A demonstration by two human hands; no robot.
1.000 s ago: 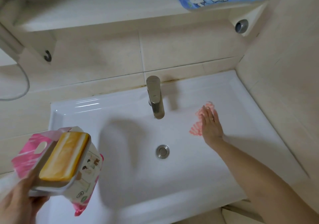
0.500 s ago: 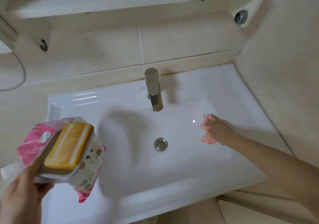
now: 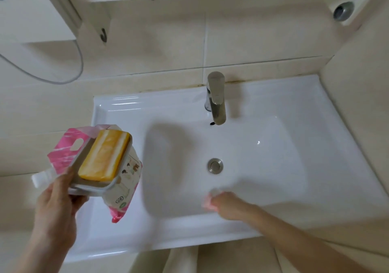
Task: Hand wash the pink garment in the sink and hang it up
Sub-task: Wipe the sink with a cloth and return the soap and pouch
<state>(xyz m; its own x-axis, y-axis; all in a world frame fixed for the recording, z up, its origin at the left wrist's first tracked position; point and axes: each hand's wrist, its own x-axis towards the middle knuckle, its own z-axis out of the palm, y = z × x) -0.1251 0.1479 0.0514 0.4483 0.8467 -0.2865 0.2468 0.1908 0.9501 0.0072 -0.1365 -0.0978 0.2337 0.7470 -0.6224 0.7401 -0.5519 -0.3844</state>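
Note:
A small pink garment (image 3: 207, 201) sits bunched in the white sink (image 3: 273, 167) near its front edge, blurred by motion. My right hand (image 3: 228, 206) grips it, fingers curled around the cloth. To the left, above the sink's left rim, my left hand (image 3: 55, 209) holds a white soap dish (image 3: 99, 185) with a yellow soap bar (image 3: 104, 156) on it. The same hand also holds a pink and white detergent pouch (image 3: 126, 190) under the dish.
A steel faucet (image 3: 215, 98) stands at the back middle of the basin, and the drain (image 3: 214, 165) lies below it. A shelf with a hook (image 3: 103, 35) and a grey cord (image 3: 69, 77) are on the tiled wall at upper left. Walls close in on the right.
My right hand closed on the pink garment and dragged it from the basin's right side toward the front. My left hand keeps the soap dish and pouch.

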